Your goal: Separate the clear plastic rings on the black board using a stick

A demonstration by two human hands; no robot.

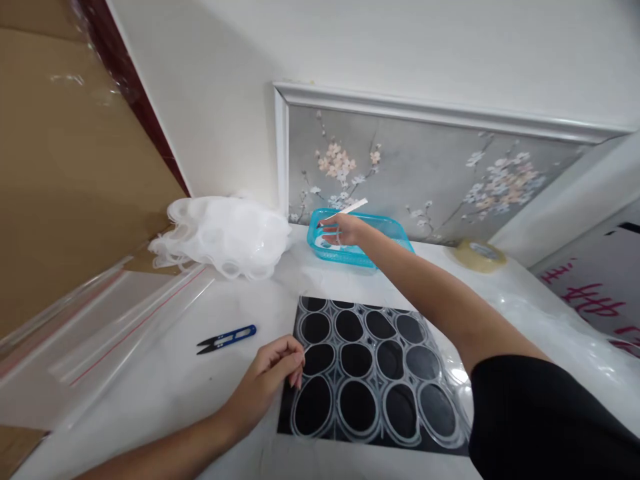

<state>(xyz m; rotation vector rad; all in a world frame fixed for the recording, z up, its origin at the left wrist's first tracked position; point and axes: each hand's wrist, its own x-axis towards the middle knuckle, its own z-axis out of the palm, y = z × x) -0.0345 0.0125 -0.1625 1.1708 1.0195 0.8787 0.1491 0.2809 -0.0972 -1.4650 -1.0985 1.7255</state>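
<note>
My right hand [341,230] reaches into a blue plastic basket [345,257] by the wall. Its fingers are closed around a thin white stick [357,205], whose upper end points up and right over the rim. My left hand [281,362] is over the left edge of a black sheet [286,423], fingers curled and thumb against the index finger. Whatever is between those fingertips, if anything, is too small to make out. Rows of translucent oval rings [356,360] cover the sheet. Left of it lie blue-handled thread snips [227,339], blades pointing left.
A heap of white translucent rings [225,237] sits at the back left, near a clear zip bag [135,320] and a large cardboard box [75,160]. At the back right is a roll of clear tape [479,256], with crumpled clear plastic [555,333] in front of it.
</note>
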